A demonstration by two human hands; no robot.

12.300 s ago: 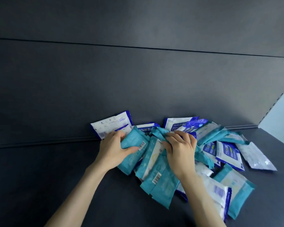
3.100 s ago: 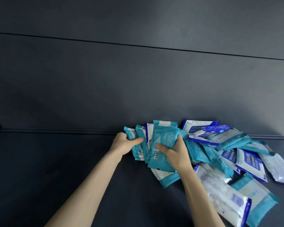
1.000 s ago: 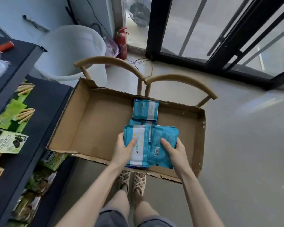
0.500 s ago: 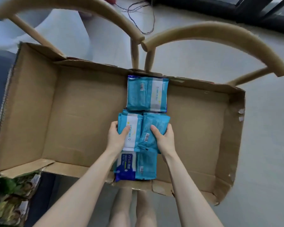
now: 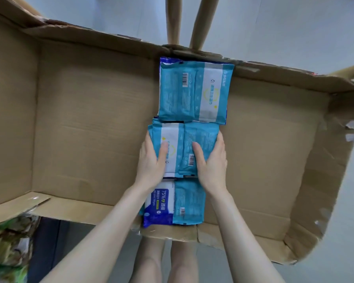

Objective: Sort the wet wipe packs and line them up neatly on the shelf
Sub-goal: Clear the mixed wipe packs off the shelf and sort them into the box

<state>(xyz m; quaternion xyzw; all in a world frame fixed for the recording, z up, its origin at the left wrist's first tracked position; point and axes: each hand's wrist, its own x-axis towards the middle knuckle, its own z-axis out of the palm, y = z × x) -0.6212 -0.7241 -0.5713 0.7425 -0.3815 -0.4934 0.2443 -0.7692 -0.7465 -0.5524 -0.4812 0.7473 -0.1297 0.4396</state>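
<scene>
Two hands clamp the middle stack (image 5: 185,137) of wet wipe packs in the cardboard box (image 5: 90,123): left hand (image 5: 151,162) on its left edge, right hand (image 5: 212,166) on its right, thumbs on top.

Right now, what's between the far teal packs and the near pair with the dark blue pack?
Head view: the middle packs, two stacks side by side, gripped by the left hand and right hand, fill the whole gap.
</scene>
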